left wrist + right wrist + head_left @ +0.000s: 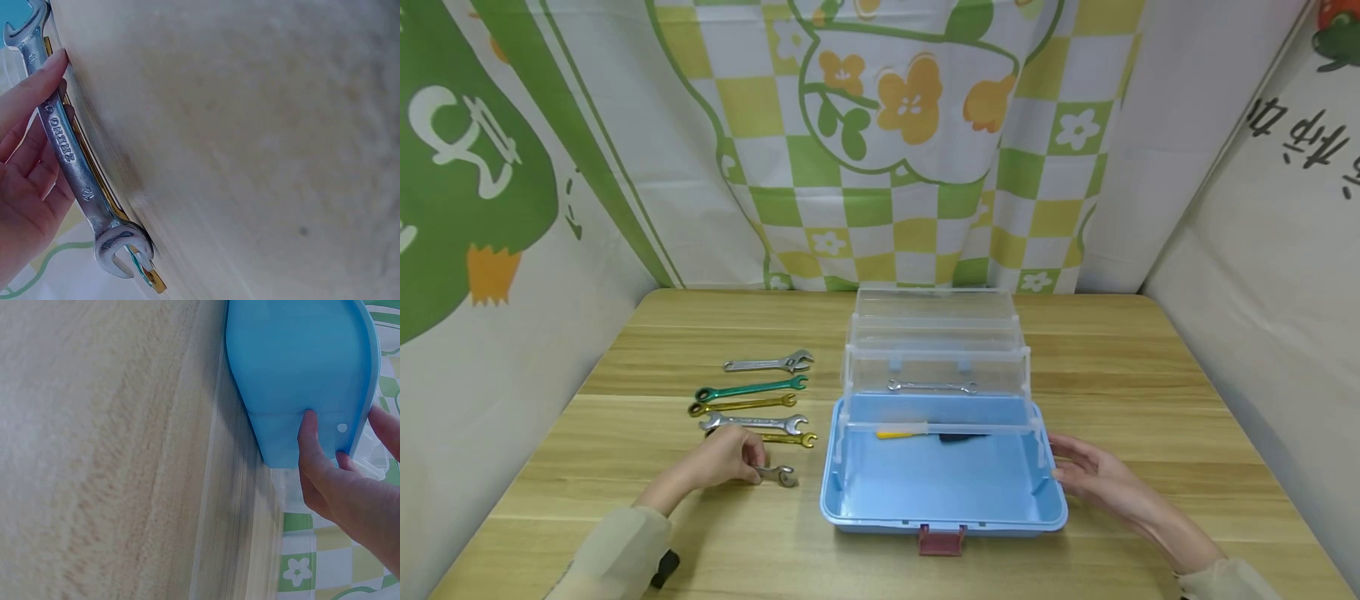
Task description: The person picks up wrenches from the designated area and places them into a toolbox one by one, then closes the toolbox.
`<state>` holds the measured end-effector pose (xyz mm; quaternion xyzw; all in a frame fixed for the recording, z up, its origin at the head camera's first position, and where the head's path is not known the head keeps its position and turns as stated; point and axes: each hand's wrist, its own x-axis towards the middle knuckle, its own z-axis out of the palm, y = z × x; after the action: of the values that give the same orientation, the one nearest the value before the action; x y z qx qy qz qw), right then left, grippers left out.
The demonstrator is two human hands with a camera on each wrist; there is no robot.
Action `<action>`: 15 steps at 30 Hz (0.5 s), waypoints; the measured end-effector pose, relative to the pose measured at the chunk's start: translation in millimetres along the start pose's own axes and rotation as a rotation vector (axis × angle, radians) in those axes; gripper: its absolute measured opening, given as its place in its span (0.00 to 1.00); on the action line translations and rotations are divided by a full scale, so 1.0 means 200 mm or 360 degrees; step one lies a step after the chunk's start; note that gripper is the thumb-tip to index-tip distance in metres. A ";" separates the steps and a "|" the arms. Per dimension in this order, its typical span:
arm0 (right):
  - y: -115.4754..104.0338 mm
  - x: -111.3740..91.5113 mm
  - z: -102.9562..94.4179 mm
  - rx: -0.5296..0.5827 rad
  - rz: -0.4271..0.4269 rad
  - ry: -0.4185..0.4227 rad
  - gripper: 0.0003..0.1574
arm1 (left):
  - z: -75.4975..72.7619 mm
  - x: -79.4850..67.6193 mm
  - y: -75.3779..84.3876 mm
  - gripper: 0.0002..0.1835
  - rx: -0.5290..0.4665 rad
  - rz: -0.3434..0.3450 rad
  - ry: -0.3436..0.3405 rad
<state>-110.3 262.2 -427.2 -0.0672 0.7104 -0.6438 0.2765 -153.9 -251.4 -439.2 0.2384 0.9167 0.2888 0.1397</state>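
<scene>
My left hand (726, 458) pinches a silver open-end wrench (781, 476) between thumb and fingers, low over the table. In the left wrist view the wrench (65, 147) shows both open jaws and raised lettering. My right hand (1101, 479) touches the right side of a light blue toolbox (940, 492). One fingertip (309, 419) rests on its outer wall, and another lies at the rim. The toolbox stands open, its clear tiered trays (936, 371) spread up and back. A small double-ended wrench (932, 387) lies in a tray.
Left of the toolbox lie an adjustable wrench (767, 364), a green wrench (748, 389), two gold wrenches (741, 406) and a silver wrench (752, 423). A yellow-and-black item (902, 433) shows behind the tray edge. A maroon latch (941, 542) hangs in front.
</scene>
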 end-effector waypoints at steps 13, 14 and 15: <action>0.00 0.00 0.00 -0.0003 -0.0009 0.0000 0.44 | 0.01 -0.01 0.01 0.08 -0.0072 -0.0004 0.0008; 0.00 0.00 0.00 -0.0006 -0.0008 0.0003 0.44 | 0.00 -0.02 0.01 0.08 -0.0085 0.0001 0.0013; 0.00 0.00 0.00 -0.0006 -0.0007 0.0003 0.44 | 0.00 -0.02 0.01 0.08 -0.0099 0.0005 0.0016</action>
<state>-110.6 262.4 -426.9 -0.0688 0.7117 -0.6430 0.2743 -149.9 -251.1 -437.5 0.2340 0.9075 0.3187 0.1419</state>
